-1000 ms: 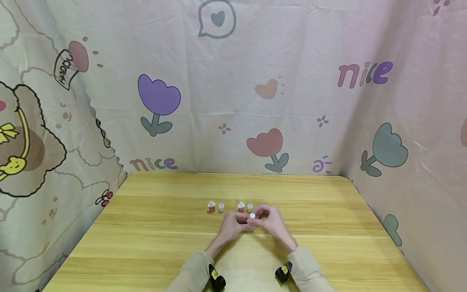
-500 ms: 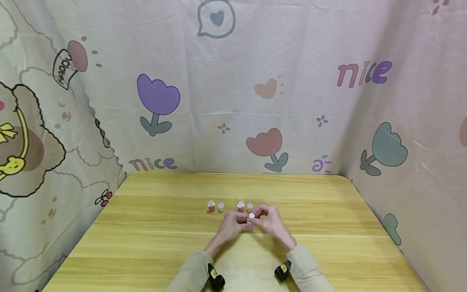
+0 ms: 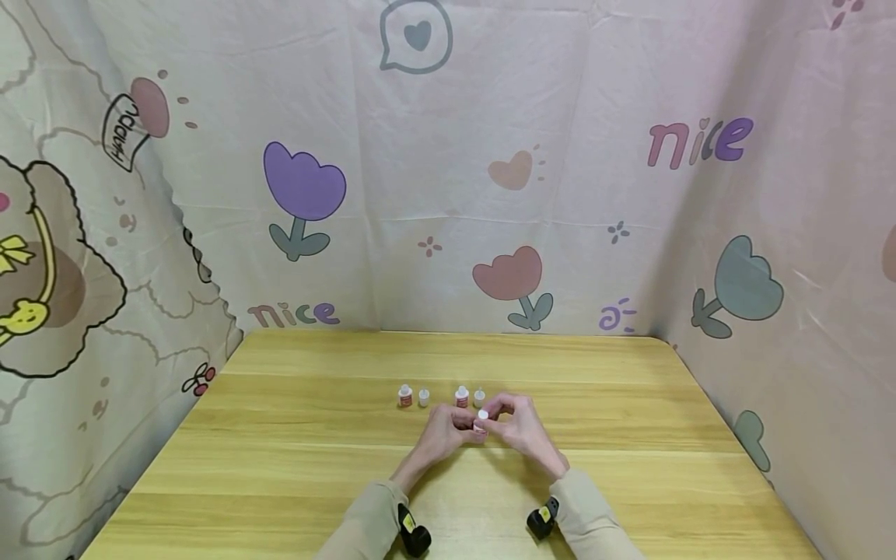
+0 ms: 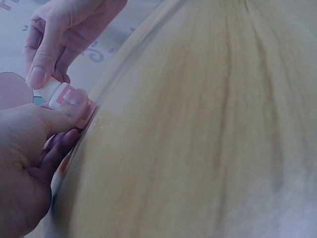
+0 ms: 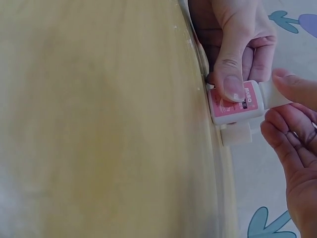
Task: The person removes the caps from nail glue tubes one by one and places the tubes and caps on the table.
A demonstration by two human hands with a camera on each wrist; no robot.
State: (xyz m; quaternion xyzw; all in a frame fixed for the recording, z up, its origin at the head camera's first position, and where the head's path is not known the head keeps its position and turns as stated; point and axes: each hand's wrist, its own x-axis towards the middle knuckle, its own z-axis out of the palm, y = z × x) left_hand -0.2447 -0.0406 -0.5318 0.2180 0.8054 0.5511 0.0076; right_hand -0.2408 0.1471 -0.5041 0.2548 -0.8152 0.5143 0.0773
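Observation:
In the head view my left hand [image 3: 442,432] and right hand [image 3: 519,426] meet over the middle of the table. The left thumb and fingers hold a small white bottle [image 5: 253,113] with a pink label, upright and low at the tabletop. Its white cap [image 5: 271,95] is pinched between my right thumb and fingers. The left thumb covers part of the label. Just beyond the hands stand a similar pink-labelled bottle [image 3: 462,397] and a small white piece [image 3: 479,399] with a thin tip.
Farther left on the wooden table [image 3: 280,435] stand another pink-labelled bottle [image 3: 405,397] and a second small white piece [image 3: 424,398]. A printed cloth [image 3: 420,155] hangs behind the table's far edge and along both sides.

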